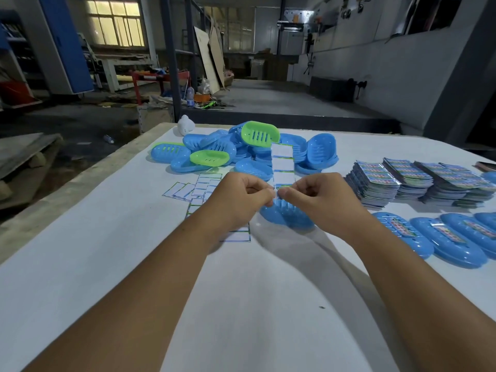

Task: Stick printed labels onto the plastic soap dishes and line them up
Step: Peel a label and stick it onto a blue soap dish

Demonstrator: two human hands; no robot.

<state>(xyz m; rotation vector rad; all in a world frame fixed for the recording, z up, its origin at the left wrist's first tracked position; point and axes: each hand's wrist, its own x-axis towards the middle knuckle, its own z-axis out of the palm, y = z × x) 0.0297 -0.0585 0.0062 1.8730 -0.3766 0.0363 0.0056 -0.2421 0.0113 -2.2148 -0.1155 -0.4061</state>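
Observation:
My left hand [241, 200] and my right hand [319, 197] meet at the table's middle, and both pinch the lower end of a label strip [282, 165] that stands upright with its white back toward me. Just below my fingers a blue soap dish [290, 218] lies on the white table [107, 251]. A pile of blue and green soap dishes [241, 149] sits behind the strip. At the right, labelled blue dishes [434, 237] lie side by side in a row.
Stacks of printed label sheets [413, 181] fill the right back of the table. Used white backing strips [198, 191] lie scattered left of my hands. A small white object [185, 126] stands near the far edge. The table's left edge drops to a cluttered workshop floor.

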